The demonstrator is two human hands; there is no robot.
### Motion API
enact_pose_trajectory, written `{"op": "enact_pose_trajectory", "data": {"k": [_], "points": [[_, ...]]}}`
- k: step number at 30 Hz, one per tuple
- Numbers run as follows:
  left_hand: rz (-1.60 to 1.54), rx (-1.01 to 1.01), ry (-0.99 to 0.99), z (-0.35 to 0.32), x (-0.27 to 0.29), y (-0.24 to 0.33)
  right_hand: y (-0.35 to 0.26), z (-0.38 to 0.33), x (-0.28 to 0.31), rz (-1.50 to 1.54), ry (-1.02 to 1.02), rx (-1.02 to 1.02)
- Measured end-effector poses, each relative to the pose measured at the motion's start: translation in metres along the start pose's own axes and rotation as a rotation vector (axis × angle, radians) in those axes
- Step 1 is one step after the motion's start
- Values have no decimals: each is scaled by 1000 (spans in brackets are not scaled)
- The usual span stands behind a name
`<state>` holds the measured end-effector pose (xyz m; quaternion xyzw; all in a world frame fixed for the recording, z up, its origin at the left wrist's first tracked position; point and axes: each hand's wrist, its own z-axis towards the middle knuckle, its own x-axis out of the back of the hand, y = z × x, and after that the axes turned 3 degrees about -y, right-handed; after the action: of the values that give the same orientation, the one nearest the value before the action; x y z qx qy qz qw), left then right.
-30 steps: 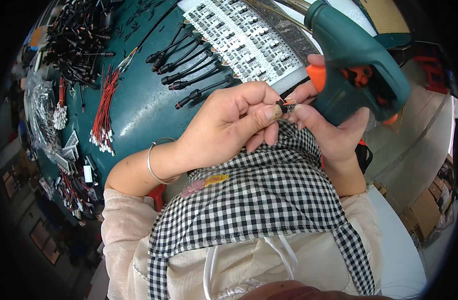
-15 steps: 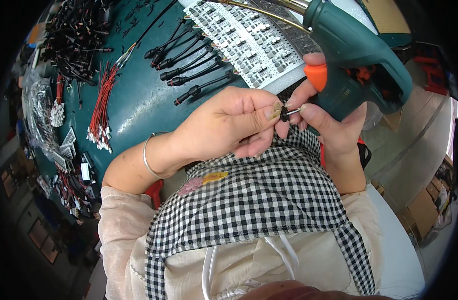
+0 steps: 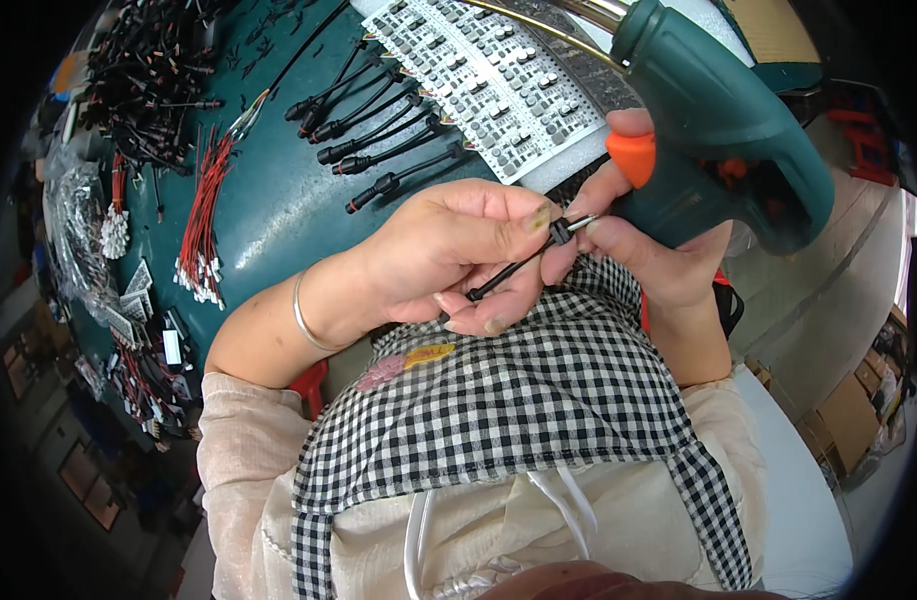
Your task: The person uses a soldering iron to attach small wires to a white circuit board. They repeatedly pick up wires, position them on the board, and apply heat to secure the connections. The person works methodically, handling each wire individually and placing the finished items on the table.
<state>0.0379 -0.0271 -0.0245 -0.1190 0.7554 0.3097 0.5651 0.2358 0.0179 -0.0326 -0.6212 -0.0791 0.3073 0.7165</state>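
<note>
My left hand (image 3: pixel 469 240) is closed, thumb and forefinger pinching a thin black cable (image 3: pixel 509 275). The cable slants down across the curled fingers, and a small black collar and a silvery tip show at its upper end. My right hand (image 3: pixel 649 245) has a dark green, pistol-shaped soldering gun (image 3: pixel 724 110) with an orange trigger lodged in it. One finger lies by the trigger, while the right thumb and another finger meet around the cable's silvery tip. The gun's metal front end reaches over a white circuit board panel (image 3: pixel 524 135), apart from the cable.
Several black connector cables (image 3: pixel 389 183) lie beside the panel on the green table (image 3: pixel 269 225). Further left are a bundle of red wires (image 3: pixel 207 215), a heap of black cables (image 3: pixel 154 90) and clear plastic bags (image 3: pixel 79 220). Cardboard boxes (image 3: pixel 849 415) stand at the right.
My left fingers have shifted and uncurled slightly, so the black cable's length now shows across them. Its silvery tip has tilted upward. The soldering gun has moved slightly right and down.
</note>
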Motion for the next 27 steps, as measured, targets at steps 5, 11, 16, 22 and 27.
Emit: {"op": "enact_pose_trajectory", "data": {"k": [5,11,16,22,27], "points": [[-48,16,-8,1,2,-2,-2,4,5,-156,-129,57],[136,-13,77,2,1,1,-8,8,6,-163,-226,27],[778,-383,339,6,-9,-7,-5,5,4,-186,-140,57],[927,-234,428,1,-19,2,-6,5,5,-227,-192,59],[674,-234,409,4,-16,-4,-6,5,4,-247,-188,44]]}}
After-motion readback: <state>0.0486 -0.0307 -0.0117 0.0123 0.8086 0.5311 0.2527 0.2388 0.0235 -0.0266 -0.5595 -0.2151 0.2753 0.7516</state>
